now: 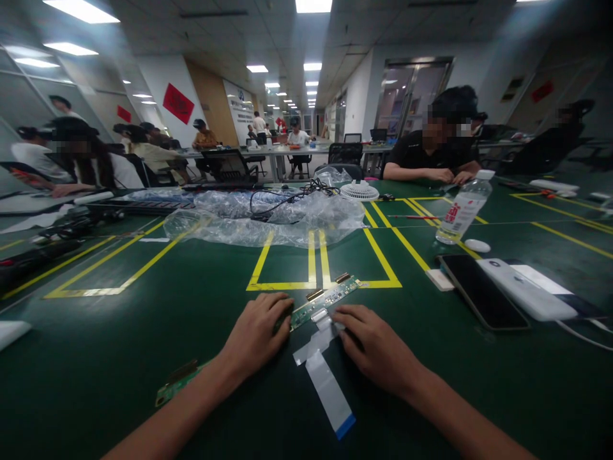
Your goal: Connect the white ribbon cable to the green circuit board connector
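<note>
The left hand (261,329) pinches the left end of a green circuit board (331,299), which lies slanted on the green table (230,425) between both hands. The right hand (371,342) curls its fingers at the white flat ribbon cable (329,386) by the board's near edge; whether it grips cannot be told. A second circuit board (176,385) lies partly behind the left forearm.

Grn PCB (332,298) slanted; wht ribbon cbl (329,391) at nr edge, bent, blue end.
</note>
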A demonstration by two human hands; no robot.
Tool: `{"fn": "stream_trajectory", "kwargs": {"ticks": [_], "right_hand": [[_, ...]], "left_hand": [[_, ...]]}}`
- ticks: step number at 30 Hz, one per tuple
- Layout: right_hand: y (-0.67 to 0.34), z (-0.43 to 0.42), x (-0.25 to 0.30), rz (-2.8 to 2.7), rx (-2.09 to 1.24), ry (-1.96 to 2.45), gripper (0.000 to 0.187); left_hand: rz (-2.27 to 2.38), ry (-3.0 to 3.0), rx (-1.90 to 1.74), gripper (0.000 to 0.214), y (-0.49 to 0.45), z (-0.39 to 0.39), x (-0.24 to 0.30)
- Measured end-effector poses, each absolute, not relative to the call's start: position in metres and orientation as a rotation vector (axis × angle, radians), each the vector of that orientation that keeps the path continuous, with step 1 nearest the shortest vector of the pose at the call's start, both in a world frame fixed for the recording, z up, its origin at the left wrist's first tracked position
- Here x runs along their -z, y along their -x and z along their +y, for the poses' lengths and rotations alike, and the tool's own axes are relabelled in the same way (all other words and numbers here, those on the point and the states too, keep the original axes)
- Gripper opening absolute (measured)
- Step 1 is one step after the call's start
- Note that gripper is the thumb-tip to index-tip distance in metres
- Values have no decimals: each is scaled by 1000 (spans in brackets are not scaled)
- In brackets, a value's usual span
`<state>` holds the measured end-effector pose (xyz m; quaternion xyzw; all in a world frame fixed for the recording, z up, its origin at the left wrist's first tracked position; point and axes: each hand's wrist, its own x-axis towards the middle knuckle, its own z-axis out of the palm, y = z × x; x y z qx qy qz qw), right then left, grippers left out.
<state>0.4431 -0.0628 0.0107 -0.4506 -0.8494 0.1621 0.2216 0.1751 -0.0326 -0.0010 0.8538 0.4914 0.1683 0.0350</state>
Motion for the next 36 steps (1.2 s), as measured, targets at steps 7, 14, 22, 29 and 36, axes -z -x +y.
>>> {"fn": "stream_trajectory", "kwargs": {"ticks": [7, 14, 22, 29, 36], "right_hand": [[-459, -46, -5, -2221, -376, 1358, 28], [-458, -48, -6, -2314, -276, 1366, 27], [-457, -48, -7, -2342, -271, 1366, 28], [-459, -48, -6, -2357, -276, 1371, 28], [-461, -45, -1, -2370, -255, 1336, 28]], "left_hand": [[1492, -2637, -511, 26, -167, -26, -1], [1478, -2647, -462, 25, -171, -29, -3], [1470, -2622, -433, 20, -169, -27, 0], [1711, -2564, -89, 21, -156, -19, -13], [2132, -2268, 158, 21, -77, 3, -33]]}}
